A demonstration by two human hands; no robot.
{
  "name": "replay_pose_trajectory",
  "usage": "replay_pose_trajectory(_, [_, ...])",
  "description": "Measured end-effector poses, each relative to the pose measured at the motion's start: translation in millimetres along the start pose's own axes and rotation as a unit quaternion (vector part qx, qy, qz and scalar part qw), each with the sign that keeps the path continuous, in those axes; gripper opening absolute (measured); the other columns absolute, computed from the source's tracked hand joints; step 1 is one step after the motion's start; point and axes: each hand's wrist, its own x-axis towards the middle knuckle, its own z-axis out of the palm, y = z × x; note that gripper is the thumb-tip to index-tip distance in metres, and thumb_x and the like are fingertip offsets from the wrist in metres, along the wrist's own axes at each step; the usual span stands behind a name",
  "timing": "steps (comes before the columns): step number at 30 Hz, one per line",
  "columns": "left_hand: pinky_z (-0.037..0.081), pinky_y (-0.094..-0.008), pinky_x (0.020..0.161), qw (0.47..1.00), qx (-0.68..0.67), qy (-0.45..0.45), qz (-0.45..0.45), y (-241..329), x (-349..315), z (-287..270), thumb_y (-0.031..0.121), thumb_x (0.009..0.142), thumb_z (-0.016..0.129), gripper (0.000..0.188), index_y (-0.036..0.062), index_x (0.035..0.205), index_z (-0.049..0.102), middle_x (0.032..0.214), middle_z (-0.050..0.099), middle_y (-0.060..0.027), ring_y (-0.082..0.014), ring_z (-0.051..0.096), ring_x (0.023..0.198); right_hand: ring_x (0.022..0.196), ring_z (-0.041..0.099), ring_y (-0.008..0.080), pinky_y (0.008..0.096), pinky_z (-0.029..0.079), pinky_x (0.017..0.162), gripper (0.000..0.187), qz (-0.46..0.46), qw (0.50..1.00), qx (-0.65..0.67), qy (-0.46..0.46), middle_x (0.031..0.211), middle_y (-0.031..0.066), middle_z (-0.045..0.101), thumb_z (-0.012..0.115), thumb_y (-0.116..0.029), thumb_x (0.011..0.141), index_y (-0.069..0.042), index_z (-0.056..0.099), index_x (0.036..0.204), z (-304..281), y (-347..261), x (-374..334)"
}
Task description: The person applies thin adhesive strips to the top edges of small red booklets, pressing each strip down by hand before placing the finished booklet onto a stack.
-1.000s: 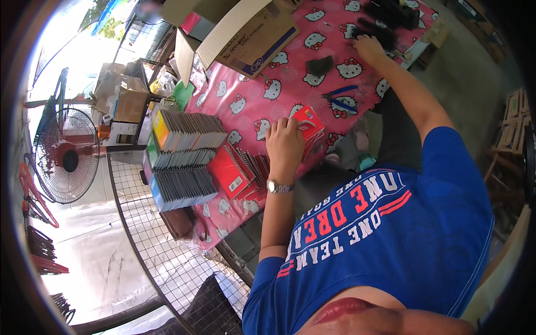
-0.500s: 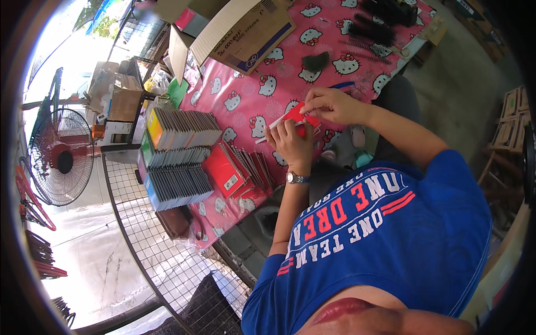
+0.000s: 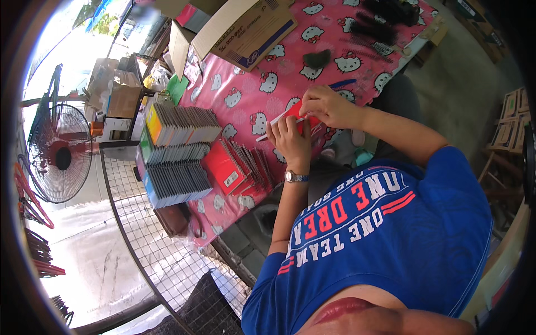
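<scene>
A red-covered notebook (image 3: 293, 111) with white page edges lies at the near edge of the pink table, partly hidden under both hands. My left hand (image 3: 290, 138) is closed on its near side, fingers bent over the cover and thumb up along it. The fingertips of my right hand (image 3: 328, 107) are pinched together at the notebook's right part, close to the left thumb. What they pinch is too small to make out. Just beyond the right hand lies a blue slim object (image 3: 343, 84). Several red spiral notebooks (image 3: 228, 170) are fanned out left of my left hand.
Rows of spiral notebooks (image 3: 177, 159) stand packed at the table's left edge. An open cardboard box (image 3: 254, 36) is at the back. Black wire coils (image 3: 382, 28) lie at the far right, a dark green piece (image 3: 316, 59) nearer. A fan (image 3: 61, 156) stands beyond a wire grid (image 3: 142, 218).
My right hand has shifted slightly, its fingers lower and closer to the left thumb. The left thumb has straightened upward. The notebook stays in nearly the same place.
</scene>
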Motion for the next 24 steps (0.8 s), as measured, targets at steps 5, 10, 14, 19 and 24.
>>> replay_pose_trajectory(5, [0.033, -0.0488, 0.105, 0.999, 0.004, -0.048, 0.010, -3, 4, -2, 0.034, 0.084, 0.070, 0.029, 0.0086, 0.093, 0.058, 0.093, 0.060, -0.0096, -0.0295, 0.057, 0.097, 0.098, 0.058, 0.0248, 0.0370, 0.045, 0.086, 0.023, -0.138, 0.987, -0.058, -0.058, 0.097, 0.0061, 0.059, 0.062, 0.002, 0.078, -0.010, 0.068, 0.097, -12, 7, 3])
replay_pose_trajectory(10, [0.033, -0.0495, 0.105, 0.999, -0.001, -0.045, 0.014, -4, 4, -2, 0.034, 0.083, 0.069, 0.030, 0.0085, 0.095, 0.059, 0.094, 0.060, -0.0100, -0.0301, 0.056, 0.098, 0.090, 0.060, 0.0270, 0.0355, 0.050, 0.076, 0.025, 0.104, 0.958, 0.218, -0.155, 0.096, 0.0090, 0.059, 0.061, 0.000, 0.085, -0.008, 0.066, 0.108, -14, 16, 15])
replay_pose_trajectory(14, [0.031, -0.0501, 0.107, 0.998, 0.013, -0.066, 0.011, 0, 2, -8, 0.028, 0.087, 0.065, 0.029, 0.0070, 0.106, 0.058, 0.101, 0.060, -0.0117, -0.0309, 0.055, 0.103, 0.092, 0.062, 0.0331, 0.0422, 0.051, 0.079, 0.026, 0.234, 0.928, 0.209, -0.201, 0.099, 0.0150, 0.064, 0.061, -0.010, 0.091, -0.008, 0.060, 0.116, -20, -5, 24])
replay_pose_trajectory(19, [0.029, -0.0511, 0.109, 0.993, 0.002, -0.118, 0.021, 4, 4, -21, 0.020, 0.091, 0.059, 0.028, 0.0050, 0.114, 0.055, 0.108, 0.061, -0.0143, -0.0322, 0.054, 0.109, 0.094, 0.063, 0.0346, 0.0446, 0.051, 0.079, 0.029, 0.112, 0.979, -0.001, -0.171, 0.097, 0.0167, 0.063, 0.065, -0.014, 0.087, -0.009, 0.058, 0.115, -20, -16, 26])
replay_pose_trajectory(24, [0.031, -0.0494, 0.107, 0.992, -0.032, -0.119, 0.006, 1, 5, -23, 0.020, 0.091, 0.058, 0.028, 0.0042, 0.113, 0.055, 0.104, 0.062, -0.0145, -0.0330, 0.055, 0.106, 0.095, 0.063, 0.0331, 0.0444, 0.050, 0.078, 0.026, 0.065, 0.978, -0.030, -0.195, 0.100, 0.0140, 0.060, 0.070, -0.013, 0.078, -0.008, 0.061, 0.102, -17, -21, 34])
